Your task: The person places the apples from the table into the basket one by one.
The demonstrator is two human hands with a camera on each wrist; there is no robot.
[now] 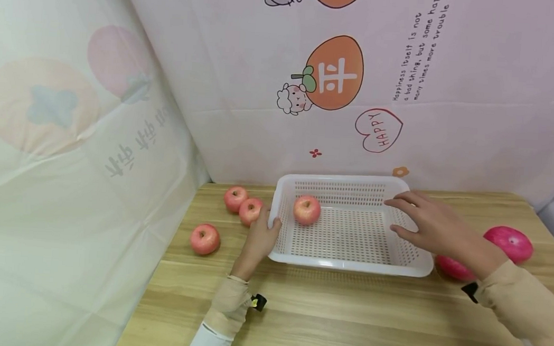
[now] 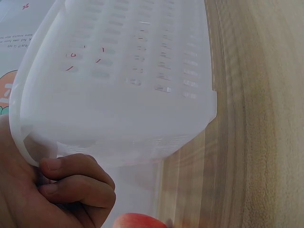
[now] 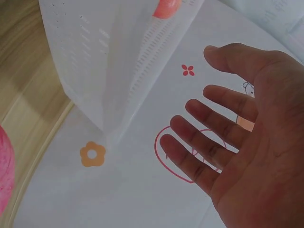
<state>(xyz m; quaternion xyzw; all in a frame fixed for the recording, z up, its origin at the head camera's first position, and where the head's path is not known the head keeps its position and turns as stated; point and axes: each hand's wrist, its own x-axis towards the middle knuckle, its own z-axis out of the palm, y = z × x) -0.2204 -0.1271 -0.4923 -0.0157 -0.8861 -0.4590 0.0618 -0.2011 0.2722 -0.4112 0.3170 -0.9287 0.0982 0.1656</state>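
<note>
A white plastic basket [image 1: 347, 265] with slotted walls stands near the back of the table, and one red apple [image 1: 307, 211] lies inside at its left end. My left hand [image 1: 261, 236] grips the basket's left rim, with the fingers curled round the edge in the left wrist view. Above the basket's right end is my right hand [image 1: 426, 224], its fingers spread and holding nothing. The right wrist view shows that palm and its separate fingers apart from the basket wall [image 3: 85, 57].
Left of the basket are three apples: one at the back [image 1: 235, 198], one close to my left hand [image 1: 250, 211], and one nearer the front [image 1: 204, 239]. Two bright pink, rounded things [image 1: 511, 244] lie to the right, one partly behind my right forearm. A printed cloth [image 1: 244, 86] hangs behind the wooden table [image 1: 344, 315].
</note>
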